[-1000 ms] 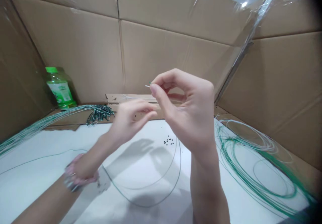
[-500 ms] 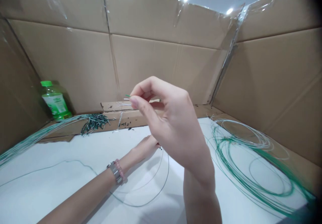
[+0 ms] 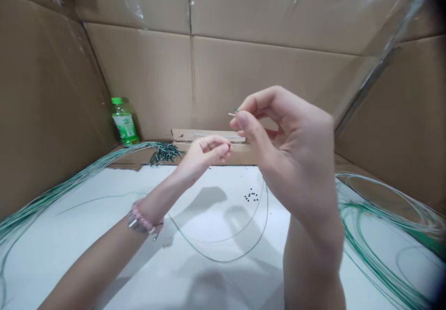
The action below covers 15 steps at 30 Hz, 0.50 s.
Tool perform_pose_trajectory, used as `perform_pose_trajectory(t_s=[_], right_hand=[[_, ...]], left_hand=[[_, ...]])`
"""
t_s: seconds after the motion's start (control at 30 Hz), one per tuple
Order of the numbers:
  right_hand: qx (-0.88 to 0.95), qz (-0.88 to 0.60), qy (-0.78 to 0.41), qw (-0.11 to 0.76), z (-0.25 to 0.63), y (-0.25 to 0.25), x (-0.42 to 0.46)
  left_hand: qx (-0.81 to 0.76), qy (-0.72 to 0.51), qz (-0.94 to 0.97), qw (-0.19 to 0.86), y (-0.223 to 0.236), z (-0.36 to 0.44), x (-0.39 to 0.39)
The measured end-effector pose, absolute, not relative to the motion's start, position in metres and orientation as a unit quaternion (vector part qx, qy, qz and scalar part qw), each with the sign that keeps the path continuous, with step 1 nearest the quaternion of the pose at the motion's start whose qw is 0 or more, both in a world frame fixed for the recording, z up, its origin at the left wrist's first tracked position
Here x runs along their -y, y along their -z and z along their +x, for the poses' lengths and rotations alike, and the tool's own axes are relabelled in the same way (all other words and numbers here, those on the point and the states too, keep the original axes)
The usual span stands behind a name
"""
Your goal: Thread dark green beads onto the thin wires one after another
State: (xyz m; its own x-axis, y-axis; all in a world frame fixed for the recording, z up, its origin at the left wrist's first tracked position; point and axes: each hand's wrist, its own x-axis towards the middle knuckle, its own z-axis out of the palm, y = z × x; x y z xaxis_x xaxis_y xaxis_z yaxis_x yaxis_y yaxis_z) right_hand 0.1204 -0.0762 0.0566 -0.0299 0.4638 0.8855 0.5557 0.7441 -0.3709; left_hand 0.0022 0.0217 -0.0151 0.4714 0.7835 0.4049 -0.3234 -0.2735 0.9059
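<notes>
My right hand [image 3: 289, 138] is raised, its thumb and forefinger pinching a short wire with a green sheath and a bare pale tip [image 3: 232, 113]. Just left of and below it, my left hand [image 3: 209, 153] hangs in the air with its fingers curled together. Nothing shows in those fingers, and the two hands do not touch. A bracelet and a metal watch [image 3: 141, 221] circle my left wrist. On the white table [image 3: 104, 184] beneath my hands lies a thin dark wire loop [image 3: 223, 260], with several small black beads [image 3: 251, 196] inside its curve.
A pile of cut wire pieces [image 3: 164, 154] lies at the back, and a long green wire bundle [image 3: 45, 198] runs along the left. Green and white wire coils [image 3: 351, 226] lie at the right. A green-capped plastic bottle [image 3: 123, 122] stands back left, with cardboard walls [image 3: 278, 78] around.
My left hand has risen from the table toward my right hand. My right hand keeps its pinch on the wire. The whole view has swung, shifting the scene rightward in the picture.
</notes>
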Motion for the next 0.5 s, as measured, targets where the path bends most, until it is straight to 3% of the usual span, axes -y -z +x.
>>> perform_pose_trajectory(t_s=[0.17,0.5], right_hand=[[0.724,-0.349,0.041,0.593,0.111,-0.05,0.074],[0.738,-0.347,0.101,0.57,0.089,-0.041,0.071]], left_hand=[[-0.071,-0.52,0.512,0.68,-0.019,-0.031,-0.002],[0.009,-0.492,0.523,0.697,-0.023,-0.043,0.008]])
